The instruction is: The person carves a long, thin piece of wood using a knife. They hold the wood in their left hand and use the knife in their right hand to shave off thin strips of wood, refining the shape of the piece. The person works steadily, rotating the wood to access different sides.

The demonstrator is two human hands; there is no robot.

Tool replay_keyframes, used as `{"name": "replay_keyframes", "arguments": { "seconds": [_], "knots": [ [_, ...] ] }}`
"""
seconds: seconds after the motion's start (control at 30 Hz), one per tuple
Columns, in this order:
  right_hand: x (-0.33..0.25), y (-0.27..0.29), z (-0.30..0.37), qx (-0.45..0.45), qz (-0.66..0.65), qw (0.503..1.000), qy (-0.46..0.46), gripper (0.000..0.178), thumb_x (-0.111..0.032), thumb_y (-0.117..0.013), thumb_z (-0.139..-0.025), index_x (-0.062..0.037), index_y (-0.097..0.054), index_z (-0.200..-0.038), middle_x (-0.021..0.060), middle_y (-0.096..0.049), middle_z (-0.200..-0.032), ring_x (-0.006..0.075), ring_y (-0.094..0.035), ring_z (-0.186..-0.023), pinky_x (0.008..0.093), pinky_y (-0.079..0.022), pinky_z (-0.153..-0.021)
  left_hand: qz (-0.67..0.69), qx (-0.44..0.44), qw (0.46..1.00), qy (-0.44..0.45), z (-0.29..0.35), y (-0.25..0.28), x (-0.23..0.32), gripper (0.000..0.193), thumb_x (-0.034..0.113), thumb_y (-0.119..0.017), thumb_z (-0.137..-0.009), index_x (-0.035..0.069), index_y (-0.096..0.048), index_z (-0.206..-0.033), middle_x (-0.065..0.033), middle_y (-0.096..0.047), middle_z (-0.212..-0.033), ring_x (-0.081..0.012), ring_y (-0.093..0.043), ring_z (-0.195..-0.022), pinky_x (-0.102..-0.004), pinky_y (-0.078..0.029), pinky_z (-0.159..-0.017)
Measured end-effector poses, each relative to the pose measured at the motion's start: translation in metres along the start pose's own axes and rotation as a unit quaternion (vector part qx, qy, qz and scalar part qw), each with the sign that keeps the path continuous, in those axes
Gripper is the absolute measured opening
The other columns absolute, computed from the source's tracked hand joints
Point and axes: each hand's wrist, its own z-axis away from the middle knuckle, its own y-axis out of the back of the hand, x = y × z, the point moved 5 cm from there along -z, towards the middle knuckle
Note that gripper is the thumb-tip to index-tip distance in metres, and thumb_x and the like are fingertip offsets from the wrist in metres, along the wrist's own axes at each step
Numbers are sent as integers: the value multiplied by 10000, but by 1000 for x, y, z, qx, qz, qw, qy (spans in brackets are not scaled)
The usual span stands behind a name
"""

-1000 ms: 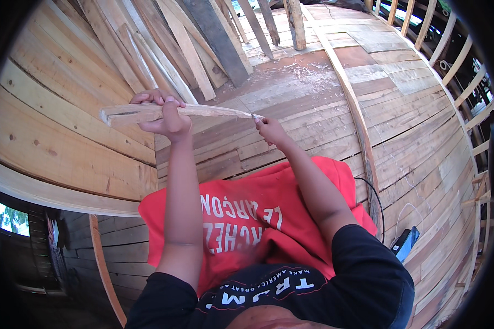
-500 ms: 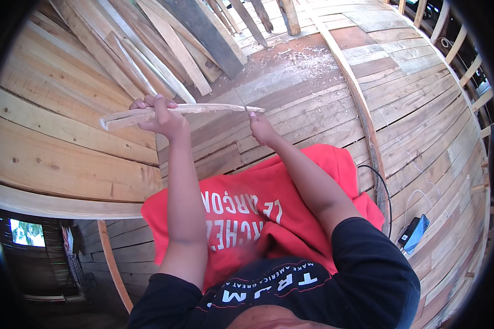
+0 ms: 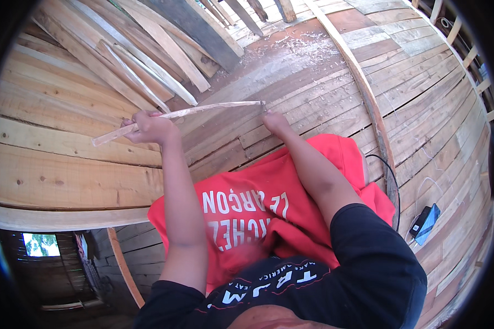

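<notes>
A long, thin, slightly curved strip of pale wood (image 3: 211, 107) is held out across the view. My left hand (image 3: 150, 127) is closed round it near its thicker left end. At the strip's far right tip, my right hand (image 3: 277, 123) grips a small knife (image 3: 264, 104). Only a little of its dark blade shows, lying against the wood; the handle is hidden in my fist. A red cloth with white lettering (image 3: 241, 203) lies over my lap, beneath both forearms.
Several boards (image 3: 164, 41) lean at the upper left beside a plank wall (image 3: 66, 172). Wood shavings (image 3: 307, 46) litter the floor ahead. A long batten (image 3: 362, 93) runs over the floorboards to the right. A blue and black device with cables (image 3: 424, 223) lies at the right.
My right hand and the knife have shifted slightly right, to the strip's tip. The left hand has moved a little left and down, tilting the strip.
</notes>
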Motion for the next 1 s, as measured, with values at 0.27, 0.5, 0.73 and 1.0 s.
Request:
{"name": "replay_keyframes", "arguments": {
  "seconds": [0.27,0.5,0.73,1.0],
  "knots": [
    [-100,-13,36,-75,-3,994,80,606,-433,-301,-1009,58,-638,-1118,332,-617,-1135,466,-594,-1087,510,-470,-947,-49,32,998,-15,-18,-5,-22,507,34,-496,-845,-14,-335,-1323,-136,-479,-1004,-216,-474,-787,-371,-207,-689],
    [-80,-32,12,-32,-46,996,72,608,-416,-325,-1025,101,-632,-934,315,-659,-942,480,-647,-805,519,-503,-762,-47,72,995,53,-17,-7,-16,569,-26,-473,-840,-40,-314,-1386,-209,-442,-1310,-269,-500,-1054,-278,-379,-901],
    [-19,-19,-15,101,117,975,160,567,-397,-325,-1026,92,-606,-962,230,-660,-797,383,-656,-668,438,-525,-595,-25,50,998,9,-11,-14,-17,550,-34,-496,-835,-74,-322,-1355,-229,-444,-1326,-274,-506,-1118,-298,-381,-963],
    [-104,-8,28,-6,-77,989,125,519,-382,-353,-1018,53,-635,-1013,225,-669,-785,364,-663,-668,460,-517,-609,-33,-33,998,-50,1,-60,-6,554,-45,-524,-819,-106,-322,-1332,-267,-453,-1307,-300,-522,-1158,-348,-399,-1015]
  ]
}}
